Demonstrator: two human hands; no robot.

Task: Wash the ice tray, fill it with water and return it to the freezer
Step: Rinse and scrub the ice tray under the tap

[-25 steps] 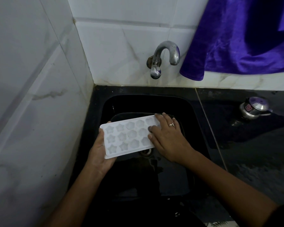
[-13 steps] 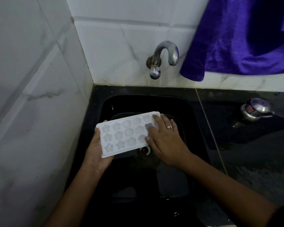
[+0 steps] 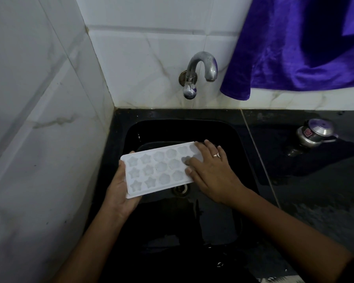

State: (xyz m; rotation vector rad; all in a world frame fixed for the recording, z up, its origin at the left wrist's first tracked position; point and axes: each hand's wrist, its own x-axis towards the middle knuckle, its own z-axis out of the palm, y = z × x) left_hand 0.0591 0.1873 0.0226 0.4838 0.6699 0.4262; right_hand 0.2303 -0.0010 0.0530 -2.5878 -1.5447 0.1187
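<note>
White ice tray (image 3: pixel 157 170) over sink (image 3: pixel 182 129), long axis left-right. Left hand (image 3: pixel 119 193) grips left end, fingers curled beneath; right hand (image 3: pixel 211 170) lies flat, fingers straight, on right end.

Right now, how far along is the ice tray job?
Done: the ice tray is out, over the sink. In hand: the left hand holds one end, the right hand rests on its moulds; no water runs from the tap. Left: filling it, returning it to the freezer.

Steel pot (image 3: pixel 313 134) on black counter (image 3: pixel 315 201)
</note>
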